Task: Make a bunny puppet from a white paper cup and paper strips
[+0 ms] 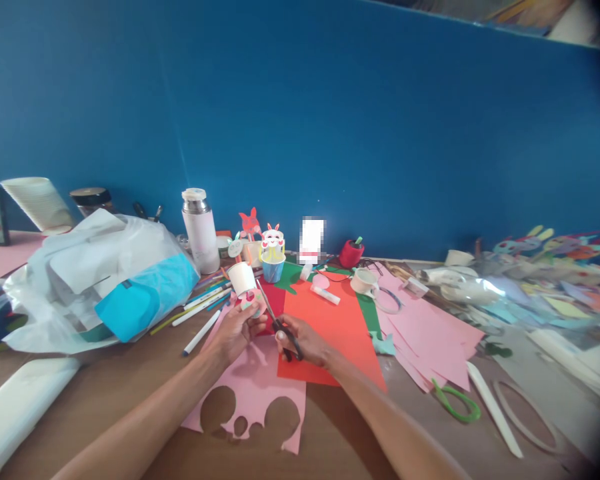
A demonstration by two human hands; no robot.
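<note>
My left hand (pixel 246 327) pinches a small pink paper cutout (pixel 254 303) with bits of white, red and green on it. In my right hand (pixel 300 341) are black-handled scissors (pixel 293 337); their blades point up and left beside the cutout's right edge. Whether the blades touch the paper, I cannot tell. Under both hands lie pink paper with round holes (pixel 253 387) and an orange-red sheet (pixel 333 333). Just beyond the cutout is a tilted white paper cup (pixel 241 277). Behind it stands a blue cup (pixel 273 268) with a bunny-like paper face.
At left are a plastic bag (pixel 145 267), a white flask (pixel 201 233) and several markers (pixel 203 333). A glue stick (pixel 325 295) lies on the orange sheet. Rightward are a white mug (pixel 364 281), pink sheets (pixel 427 320) and green-handled scissors (pixel 457 403). A blue wall (pixel 300 120) closes the back.
</note>
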